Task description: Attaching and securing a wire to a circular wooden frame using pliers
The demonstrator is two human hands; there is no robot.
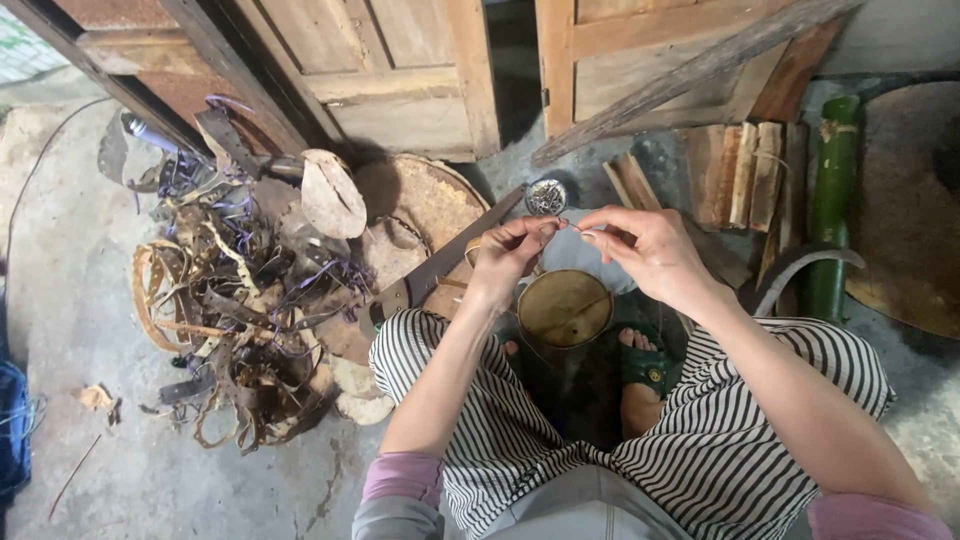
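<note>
Head view is showing both hands meeting over the lap. The left hand [510, 250] is pinching, thumb against forefinger, one end of a thin pale sliver [572, 228]; the right hand [645, 250] is pinching the other end the same way, its remaining fingers loosely curled. The sliver is lying with its long axis running from 9 to 3 o'clock, bridging the small gap between the two sets of fingertips, so neither hand is nearer; what it is made of is too small to tell.

Directly at 6 o'clock from the fingertips, a single round bamboo cup [565, 308] is standing upright between the striped knees, close under the hands. At 12 o'clock, just beyond the left fingertips, one small round tin [546, 197] is sitting on the floor [70, 290]. One saw [440, 265] is lying slantwise at 9 o'clock of the left hand, its blade pointing toward 2 o'clock. Farther out at 9 o'clock, one tangled heap of bark strips [235, 300] is spreading over the floor. At 3 o'clock, well apart, one green bamboo stalk [832, 200] is lying along the 12-to-6 line, beside a bundle of split wood pieces [745, 172], about four.
</note>
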